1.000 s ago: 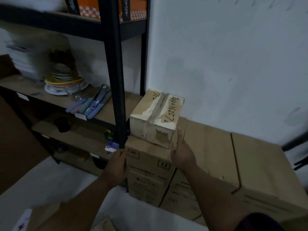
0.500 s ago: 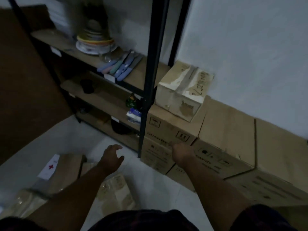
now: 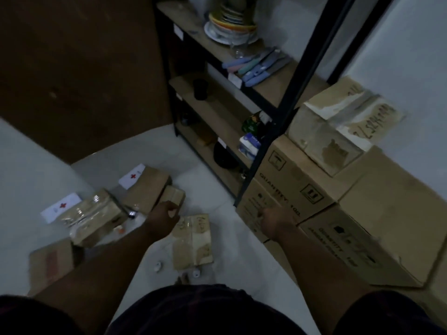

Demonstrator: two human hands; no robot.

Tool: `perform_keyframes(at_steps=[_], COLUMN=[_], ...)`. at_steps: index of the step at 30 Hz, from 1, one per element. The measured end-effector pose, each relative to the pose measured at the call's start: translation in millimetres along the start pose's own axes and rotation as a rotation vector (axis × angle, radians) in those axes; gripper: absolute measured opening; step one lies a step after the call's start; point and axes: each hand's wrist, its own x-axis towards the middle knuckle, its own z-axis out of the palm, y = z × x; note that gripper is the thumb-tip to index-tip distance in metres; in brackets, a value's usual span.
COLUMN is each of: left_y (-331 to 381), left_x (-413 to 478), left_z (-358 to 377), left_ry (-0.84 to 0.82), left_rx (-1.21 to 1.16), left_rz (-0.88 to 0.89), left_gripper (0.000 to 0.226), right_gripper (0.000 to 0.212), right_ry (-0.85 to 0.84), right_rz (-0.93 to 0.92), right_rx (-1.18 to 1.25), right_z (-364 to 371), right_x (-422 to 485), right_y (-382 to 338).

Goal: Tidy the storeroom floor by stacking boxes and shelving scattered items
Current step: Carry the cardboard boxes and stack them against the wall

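A worn small box (image 3: 338,126) with a handwritten number sits on a stack of cartons (image 3: 290,189) printed "QUANTITY 100", against the wall. Several cardboard boxes lie scattered on the white floor: a flat one with a red-cross label (image 3: 145,187), a little box (image 3: 173,195), a taped box (image 3: 94,218), a flat handwritten packet (image 3: 193,243) and a box at the lower left (image 3: 52,264). My left hand (image 3: 167,211) hovers just by the little box, fingers loosely curled, holding nothing. My right hand (image 3: 275,218) hangs in front of the lower carton, also empty.
A black metal shelf unit (image 3: 285,122) stands beside the cartons, holding plates (image 3: 229,27), pastel-handled utensils (image 3: 254,66), a black cup (image 3: 200,89), a green packet (image 3: 252,123) and a tissue pack (image 3: 249,146). Small white items (image 3: 157,265) lie on the floor. A brown wall stands left.
Both hands left the small box on the carton stack and dropped. My view swung down and left to the floor, and my left hand moved toward the scattered boxes.
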Motion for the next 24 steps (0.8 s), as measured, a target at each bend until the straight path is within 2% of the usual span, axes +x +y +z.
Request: perform_keyframes(at_steps=[4,9,12,18,24], left_y=[-16,-20,-18,-31,-66], left_x=[-46,-90,-110,-133,-122], left_z=[2,17,27,42,24], left_ry=[0.051,0.098,0.119,0.136,0.038], left_rx=[-0.016,-0.021,-0.022,-0.035,-0.049], left_rz=[-0.109,-0.159,-0.172,-0.19,-0.177], left_gripper=[0.035,0.035,0.035,0.034,0.038], right_gripper=[0.037,0.03,0.03,0.054,0.077], right_ry=[-0.06,0.007,-0.025,-0.059,-0.172], right_rz=[-0.024,-0.117,-0.139,-0.06,-0.036], right_rx=[0.114,0.252,0.342,0.456,0.46], right_z=[5,33,55,87,96], right_x=[6,2,-4,-21,-29], right_y=[-6,-4,-5,-13,-32])
